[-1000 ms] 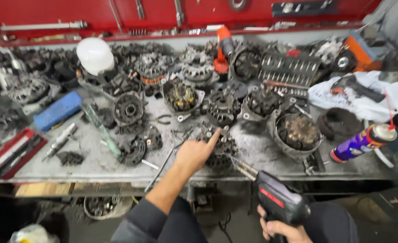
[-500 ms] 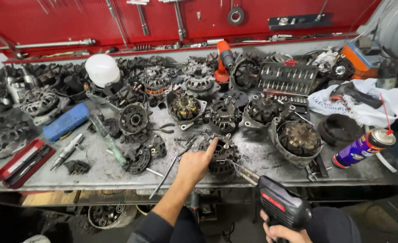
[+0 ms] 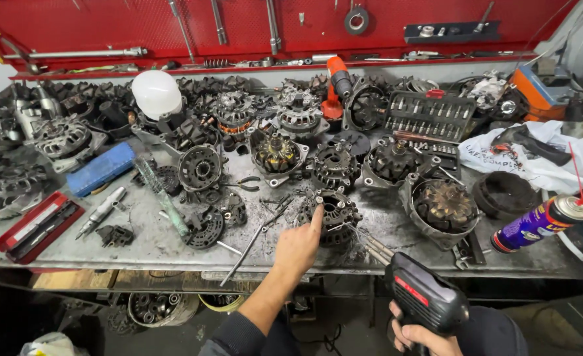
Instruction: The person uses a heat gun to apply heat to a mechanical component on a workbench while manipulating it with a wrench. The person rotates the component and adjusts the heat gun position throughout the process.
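Note:
My left hand (image 3: 298,247) reaches over the front edge of a grey metal workbench (image 3: 140,247), forefinger stretched out and touching a dark alternator part (image 3: 334,214) near the bench's middle. It holds nothing. My right hand (image 3: 416,336) is low at the bottom right, gripping the handle of a black power tool (image 3: 423,296) with a red stripe. The tool's metal tip (image 3: 370,247) points up left toward that same alternator part.
Several alternators and housings crowd the bench, including an open housing (image 3: 439,207). A spray can (image 3: 538,224) lies at right, a socket set (image 3: 430,115) behind, a white cloth (image 3: 542,155), a white dome (image 3: 156,92), a blue case (image 3: 100,168), a red tray (image 3: 37,224).
The view has shifted slightly, so the bench sits lower in frame. My left hand stays pointing at the alternator part, and my right hand keeps the power tool.

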